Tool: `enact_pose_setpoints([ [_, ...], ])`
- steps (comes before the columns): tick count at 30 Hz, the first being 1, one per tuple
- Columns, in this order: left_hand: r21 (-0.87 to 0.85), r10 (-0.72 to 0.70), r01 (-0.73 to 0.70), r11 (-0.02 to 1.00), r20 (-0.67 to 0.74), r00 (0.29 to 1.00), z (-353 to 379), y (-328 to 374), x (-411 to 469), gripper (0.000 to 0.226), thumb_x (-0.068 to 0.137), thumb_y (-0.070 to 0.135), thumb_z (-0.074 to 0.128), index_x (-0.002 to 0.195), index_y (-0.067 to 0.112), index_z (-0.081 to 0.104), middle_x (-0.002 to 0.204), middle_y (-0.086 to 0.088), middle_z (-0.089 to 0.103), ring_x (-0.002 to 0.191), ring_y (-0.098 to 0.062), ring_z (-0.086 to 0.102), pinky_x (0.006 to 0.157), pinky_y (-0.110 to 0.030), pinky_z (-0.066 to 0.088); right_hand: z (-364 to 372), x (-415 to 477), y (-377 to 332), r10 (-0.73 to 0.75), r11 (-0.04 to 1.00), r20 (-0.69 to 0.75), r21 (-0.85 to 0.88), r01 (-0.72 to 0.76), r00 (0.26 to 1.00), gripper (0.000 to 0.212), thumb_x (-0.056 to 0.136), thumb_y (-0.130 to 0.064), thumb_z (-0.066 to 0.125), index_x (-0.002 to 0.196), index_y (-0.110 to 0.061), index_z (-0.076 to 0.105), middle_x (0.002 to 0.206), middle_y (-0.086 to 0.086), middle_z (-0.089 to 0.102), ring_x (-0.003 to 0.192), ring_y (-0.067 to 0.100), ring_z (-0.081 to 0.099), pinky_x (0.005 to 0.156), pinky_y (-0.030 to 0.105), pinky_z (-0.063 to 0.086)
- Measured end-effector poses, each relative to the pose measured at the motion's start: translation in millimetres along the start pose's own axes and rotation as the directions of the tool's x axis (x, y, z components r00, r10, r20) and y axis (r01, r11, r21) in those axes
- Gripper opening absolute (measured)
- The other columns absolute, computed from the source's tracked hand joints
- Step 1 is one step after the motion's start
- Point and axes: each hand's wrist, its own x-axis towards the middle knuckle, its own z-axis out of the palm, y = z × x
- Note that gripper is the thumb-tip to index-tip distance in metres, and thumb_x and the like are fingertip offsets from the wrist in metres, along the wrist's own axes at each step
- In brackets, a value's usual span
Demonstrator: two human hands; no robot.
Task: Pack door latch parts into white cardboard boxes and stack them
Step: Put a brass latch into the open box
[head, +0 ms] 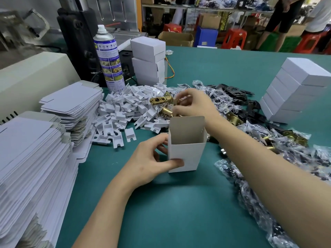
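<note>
An open white cardboard box point(185, 149) stands upright on the green table, its top flap raised. My left hand point(152, 161) grips its left side, thumb across the front face. Beyond the box, my right hand point(193, 104) reaches over the heap of brass door latches point(161, 101) and pinches one between its fingertips; the held piece is mostly hidden and blurred. A heap of small white plastic inserts point(125, 111) lies left of the latches. Bagged screw packs point(268, 185) and black plates point(232, 92) spread to the right.
Flat unfolded box blanks are stacked at left point(30, 158) and behind point(71, 104). Packed white boxes stand stacked at back centre point(148, 59) and at right point(293, 90). A spray can point(109, 58) stands by a black machine. People and stools are beyond the table.
</note>
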Motion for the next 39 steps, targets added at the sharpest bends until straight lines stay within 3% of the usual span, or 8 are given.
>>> enact_pose_setpoints([
  [3,-0.006,0.001,-0.001,1.0,0.002,1.0,-1.5,0.4,0.1,0.035,0.078,0.035,0.083,0.111,0.036,0.073,0.098,0.015,0.073,0.084,-0.003,0.059,0.066,-0.015,0.046,-30.2,-26.2,-11.2,-0.11,0.971,-0.148,0.197,0.138,0.983,0.043,0.088,-0.01,0.08,0.128,-0.02,0.066,0.102,0.008,0.075,0.094,0.018,0.073,0.089,0.031,0.06],
  [7,0.008,-0.011,0.011,1.0,-0.028,1.0,-0.8,0.0,0.5,0.037,0.075,0.046,0.08,0.111,0.045,0.071,0.105,0.014,0.074,0.09,-0.006,0.062,0.071,-0.022,0.053,-67.8,-58.5,-38.9,-0.245,0.919,-0.356,0.212,0.334,0.902,0.019,0.09,-0.016,0.079,0.108,-0.018,0.072,0.098,0.005,0.076,0.09,0.021,0.075,0.078,0.032,0.063],
  [13,-0.01,-0.026,0.026,1.0,-0.049,0.998,0.8,1.2,-0.3,0.037,0.076,0.043,0.082,0.111,0.046,0.072,0.103,0.013,0.074,0.092,-0.008,0.064,0.071,-0.017,0.051,-75.2,-91.8,-58.0,-0.293,0.876,-0.208,0.333,0.35,0.933,0.025,0.079,-0.022,0.082,0.101,-0.014,0.073,0.09,0.003,0.08,0.081,0.016,0.077,0.073,0.028,0.063],
  [18,-0.018,-0.01,0.009,1.0,-0.047,0.999,-0.4,3.7,-1.5,0.038,0.079,0.04,0.083,0.114,0.048,0.07,0.108,0.013,0.074,0.095,-0.008,0.064,0.072,-0.014,0.049,-55.2,-94.3,-38.2,-0.224,0.957,-0.191,0.143,0.253,0.956,0.023,0.077,-0.017,0.089,0.096,-0.013,0.077,0.086,0.001,0.079,0.08,0.018,0.075,0.079,0.043,0.062],
  [22,0.005,-0.006,0.007,1.0,-0.046,0.999,-0.5,3.4,-0.8,0.035,0.08,0.043,0.083,0.111,0.049,0.069,0.108,0.016,0.073,0.098,-0.008,0.065,0.074,-0.016,0.052,-51.6,-97.8,-30.7,-0.272,0.962,-0.18,-0.055,0.267,0.945,0.02,0.077,-0.022,0.09,0.093,-0.017,0.078,0.078,-0.01,0.073,0.069,0.005,0.064,0.064,0.015,0.047],
  [29,0.015,0.003,-0.002,1.0,-0.042,0.999,-0.7,1.9,-1.2,0.034,0.077,0.049,0.08,0.109,0.046,0.069,0.104,0.014,0.074,0.095,-0.009,0.065,0.071,-0.019,0.052,-40.7,-104.8,-31.6,-0.34,0.826,0.002,-0.478,0.299,0.941,0.027,0.081,-0.041,0.083,0.101,-0.027,0.071,0.084,-0.013,0.063,0.094,0.014,0.05,0.076,0.036,0.041],
  [35,0.012,-0.001,0.002,1.0,-0.031,1.0,-0.3,0.2,-1.0,0.038,0.077,0.048,0.08,0.113,0.043,0.07,0.107,0.013,0.074,0.097,-0.012,0.065,0.072,-0.023,0.054,-37.6,-107.7,-29.3,-0.395,0.739,0.085,-0.562,0.371,0.915,0.01,0.094,-0.031,0.072,0.098,-0.024,0.077,0.088,-0.01,0.071,0.095,0.02,0.052,0.079,0.034,0.041],
  [39,0.009,-0.005,0.005,1.0,-0.009,1.0,-1.5,0.1,-0.7,0.041,0.079,0.042,0.083,0.118,0.044,0.07,0.109,0.011,0.075,0.097,-0.012,0.065,0.074,-0.027,0.055,-42.5,-113.3,-22.5,-0.438,0.842,-0.088,-0.388,0.374,0.895,0.003,0.093,-0.018,0.074,0.094,-0.02,0.076,0.086,-0.01,0.07,0.087,0.012,0.06,0.078,0.023,0.045],
])
